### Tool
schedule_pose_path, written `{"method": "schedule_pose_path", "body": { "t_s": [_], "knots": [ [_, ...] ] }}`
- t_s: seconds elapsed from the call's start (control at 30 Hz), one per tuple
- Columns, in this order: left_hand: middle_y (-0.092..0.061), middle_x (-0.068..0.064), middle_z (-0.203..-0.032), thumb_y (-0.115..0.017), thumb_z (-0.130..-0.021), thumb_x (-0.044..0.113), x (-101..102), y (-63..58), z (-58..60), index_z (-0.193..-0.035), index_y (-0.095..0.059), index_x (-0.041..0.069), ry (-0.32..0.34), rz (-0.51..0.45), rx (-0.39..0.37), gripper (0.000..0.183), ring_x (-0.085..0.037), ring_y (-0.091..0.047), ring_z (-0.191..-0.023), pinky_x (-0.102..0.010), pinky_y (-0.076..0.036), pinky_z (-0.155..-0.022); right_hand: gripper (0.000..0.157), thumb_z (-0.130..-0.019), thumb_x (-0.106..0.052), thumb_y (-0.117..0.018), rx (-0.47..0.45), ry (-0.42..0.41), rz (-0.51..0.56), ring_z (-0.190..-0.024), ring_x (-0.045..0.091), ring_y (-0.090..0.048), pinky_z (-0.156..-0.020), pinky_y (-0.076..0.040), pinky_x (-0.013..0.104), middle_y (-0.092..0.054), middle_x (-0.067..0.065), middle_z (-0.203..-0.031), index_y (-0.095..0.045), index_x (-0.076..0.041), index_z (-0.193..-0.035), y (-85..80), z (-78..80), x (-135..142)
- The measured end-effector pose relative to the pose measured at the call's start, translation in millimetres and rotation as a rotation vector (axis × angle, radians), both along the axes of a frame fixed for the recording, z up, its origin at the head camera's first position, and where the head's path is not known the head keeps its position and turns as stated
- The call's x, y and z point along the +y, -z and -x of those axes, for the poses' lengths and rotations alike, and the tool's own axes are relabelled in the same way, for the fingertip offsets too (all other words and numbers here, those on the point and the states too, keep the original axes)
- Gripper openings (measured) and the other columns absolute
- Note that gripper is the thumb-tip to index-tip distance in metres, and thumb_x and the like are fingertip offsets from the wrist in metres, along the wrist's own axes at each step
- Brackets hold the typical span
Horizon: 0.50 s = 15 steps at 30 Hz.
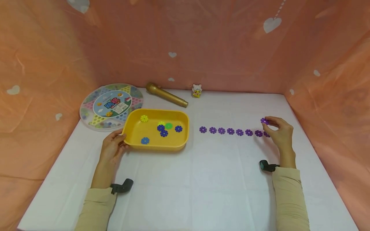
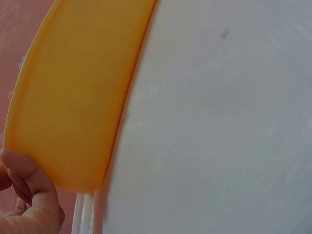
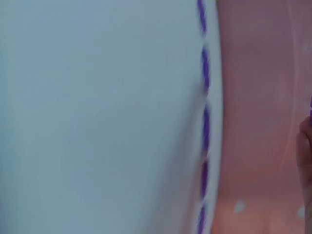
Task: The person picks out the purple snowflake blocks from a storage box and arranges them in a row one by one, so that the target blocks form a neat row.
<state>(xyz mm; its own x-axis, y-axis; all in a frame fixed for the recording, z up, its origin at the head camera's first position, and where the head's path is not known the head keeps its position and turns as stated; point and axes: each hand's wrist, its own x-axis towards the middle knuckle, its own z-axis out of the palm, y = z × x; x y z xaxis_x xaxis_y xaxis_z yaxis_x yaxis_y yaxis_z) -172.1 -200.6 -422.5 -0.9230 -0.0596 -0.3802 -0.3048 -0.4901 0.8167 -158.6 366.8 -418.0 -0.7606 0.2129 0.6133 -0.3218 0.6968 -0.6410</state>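
My left hand point(image 1: 111, 146) grips the near left corner of a yellow plastic tray point(image 1: 156, 147), thumb on the rim; the left wrist view shows the tray's outer wall point(image 2: 80, 97) beside my fingers. Inside the tray lie several flower-shaped plastic discs: a yellow disc point(image 1: 144, 118), a green disc point(image 1: 169, 126), a light blue disc point(image 1: 145, 141) and dark blue ones. Between thumb and finger, my right hand point(image 1: 278, 131) pinches a purple flower disc point(image 1: 264, 121) above the right end of a row of purple discs point(image 1: 230, 131). The hand partly hides the row's last disc.
Behind the tray lie a round Chinese checkers set point(image 1: 112, 104) and a gold microphone point(image 1: 167, 94). A small white-and-yellow figurine point(image 1: 197, 90) stands at the table's back edge. Pink cloth point(image 1: 225, 48) with hearts surrounds the white table point(image 1: 202, 186) at the back and sides.
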Motion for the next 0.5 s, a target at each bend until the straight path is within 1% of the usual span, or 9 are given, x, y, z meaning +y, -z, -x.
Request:
{"method": "schedule_pose_path", "body": {
  "t_s": [0.13,0.17,0.27,0.33,0.4,0.43,0.5],
  "knots": [
    [-0.061,-0.004,-0.085,-0.055,-0.091,-0.001,0.0,-0.5,0.3,-0.107,-0.052,0.007,0.003,0.018,0.005,0.018,-0.014,-0.052,-0.06,-0.022,-0.048,-0.052,0.027,-0.073,0.003,-0.073,-0.115,0.144,0.005,-0.075,-0.018,-0.053,-0.072,-0.042,0.003,-0.068,0.021,-0.095,-0.069,0.005,-0.1,5.4,-11.2,25.9],
    [-0.061,-0.004,-0.086,-0.055,-0.091,0.0,0.0,-0.7,0.3,-0.107,-0.053,0.007,0.002,0.017,0.006,0.018,-0.014,-0.052,-0.06,-0.022,-0.049,-0.052,0.027,-0.075,-0.001,-0.073,-0.154,0.18,0.007,-0.075,-0.019,-0.051,-0.072,-0.041,0.003,-0.068,0.018,-0.096,-0.069,0.004,-0.101,5.6,-13.8,30.7],
    [-0.062,-0.004,-0.086,-0.055,-0.091,0.0,0.2,-0.6,0.5,-0.105,-0.054,0.007,-0.003,0.016,0.01,0.017,-0.014,-0.052,-0.059,-0.022,-0.049,-0.052,0.031,-0.08,-0.011,-0.071,-0.28,0.265,0.026,-0.077,-0.018,-0.049,-0.076,-0.04,0.004,-0.067,0.015,-0.101,-0.067,0.001,-0.108,4.7,-20.8,42.5],
    [-0.062,-0.005,-0.086,-0.055,-0.091,-0.001,0.2,-0.6,0.5,-0.106,-0.053,0.007,-0.005,0.012,0.013,0.017,-0.015,-0.052,-0.058,-0.022,-0.049,-0.052,0.036,-0.084,-0.02,-0.068,-0.396,0.315,0.035,-0.082,-0.012,-0.049,-0.08,-0.04,0.008,-0.063,0.013,-0.107,-0.064,-0.003,-0.115,4.3,-25.1,49.2],
    [-0.062,-0.005,-0.085,-0.055,-0.091,-0.001,0.3,-1.0,0.4,-0.108,-0.052,0.005,-0.003,0.01,0.016,0.019,-0.015,-0.052,-0.058,-0.022,-0.048,-0.052,0.042,-0.087,-0.029,-0.065,-0.497,0.347,0.049,-0.092,-0.001,-0.05,-0.085,-0.04,0.017,-0.06,0.013,-0.114,-0.061,-0.007,-0.122,4.9,-28.1,55.7],
    [-0.062,-0.005,-0.086,-0.055,-0.091,-0.001,0.1,-1.1,0.3,-0.109,-0.051,0.005,-0.001,0.008,0.017,0.02,-0.015,-0.052,-0.058,-0.022,-0.049,-0.052,0.045,-0.088,-0.033,-0.063,-0.543,0.361,0.058,-0.097,0.005,-0.05,-0.086,-0.04,0.022,-0.058,0.013,-0.117,-0.059,-0.008,-0.125,5.4,-29.3,58.5],
    [-0.062,-0.004,-0.086,-0.055,-0.091,-0.001,-0.2,-1.5,0.0,-0.112,-0.049,0.003,0.004,0.01,0.016,0.023,-0.014,-0.051,-0.058,-0.022,-0.048,-0.052,0.05,-0.089,-0.039,-0.059,-0.623,0.38,0.069,-0.104,0.014,-0.047,-0.084,-0.039,0.026,-0.055,0.011,-0.12,-0.055,-0.011,-0.13,7.6,-31.2,63.9]
  ]
}}
